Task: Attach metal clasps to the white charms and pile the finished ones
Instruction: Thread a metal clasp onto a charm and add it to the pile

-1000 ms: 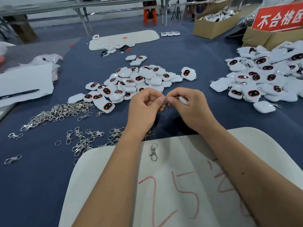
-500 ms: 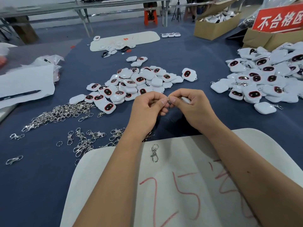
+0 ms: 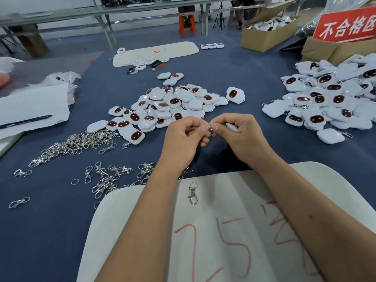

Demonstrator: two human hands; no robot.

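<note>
A navy blue table cover (image 3: 254,82) is seen. White charms (image 3: 175,104) at centre frame carry dark, red-rimmed ovals. Silver clasps (image 3: 77,142) are noted lower left. A white board (image 3: 223,231) bears red handwriting; the upper-right sign (image 3: 345,27) is red with white characters.

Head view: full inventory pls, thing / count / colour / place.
Middle charm pile: dozens, white with dark red-ringed windows, table centre.
Right charm pile: dozens, white, clasps on some, right edge.
Loose clasps: many, silver, left on the blue cloth.
Single clasp: one, silver, on the near white sheet.
Pen: one, black, on white paper, far left.
Cardboard boxes: two at least, brown, back right.
Sign: one, red with white characters, back right.
Far white mat: one, back centre, small parts on it.
Left hand: pinching a small metal piece.
Right hand: grip on a white charm, mostly hidden.
</note>
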